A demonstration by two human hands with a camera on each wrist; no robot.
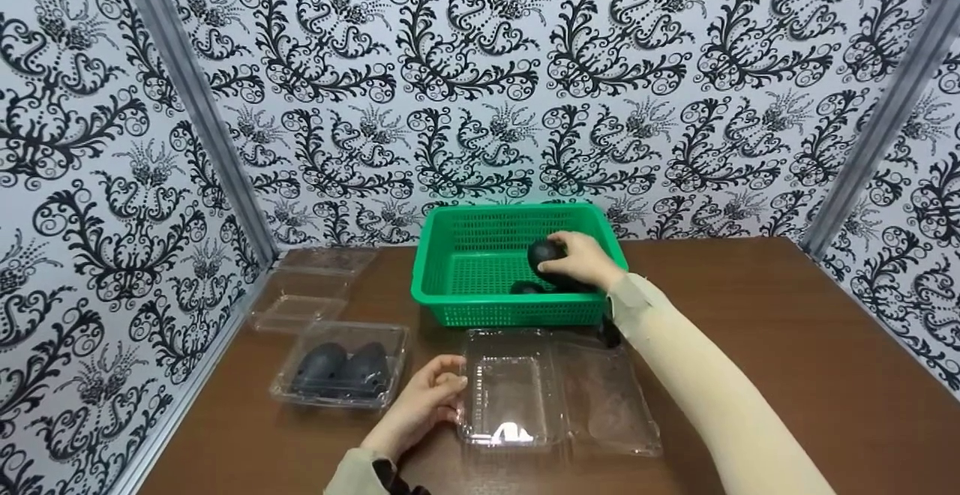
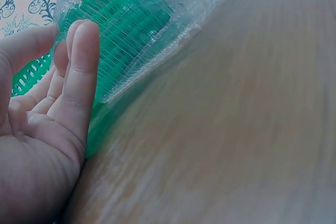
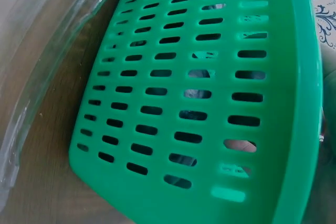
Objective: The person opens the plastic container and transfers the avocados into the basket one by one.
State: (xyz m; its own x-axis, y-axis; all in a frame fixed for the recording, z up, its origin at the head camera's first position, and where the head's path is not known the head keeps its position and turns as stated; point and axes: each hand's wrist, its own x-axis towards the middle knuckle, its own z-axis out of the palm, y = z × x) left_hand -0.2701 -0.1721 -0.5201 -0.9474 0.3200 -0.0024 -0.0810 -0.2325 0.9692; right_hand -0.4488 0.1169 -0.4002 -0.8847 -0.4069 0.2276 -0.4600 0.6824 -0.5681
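My right hand [image 1: 589,259] grips a dark avocado [image 1: 545,256] over the right part of the green basket [image 1: 480,309]. More dark fruit [image 1: 527,286] lies in the basket below it, partly covered by the basket's front wall. In the right wrist view, the basket's slotted wall [image 3: 173,98] hides nearly all of that hand. My left hand [image 1: 421,403] pinches the left edge of an opened clear plastic clamshell box [image 1: 510,397]. The left wrist view has thumb and fingers at the edge of the plastic [image 2: 142,30]. The clamshell's lid [image 1: 611,405] lies folded out to the right.
A closed clamshell [image 1: 339,397] holding two avocados [image 1: 322,366] stands left of my left hand. Behind it lies another open clear box [image 1: 296,307]. Patterned panels [image 1: 495,105] border the brown table [image 1: 735,307] at the back and sides.
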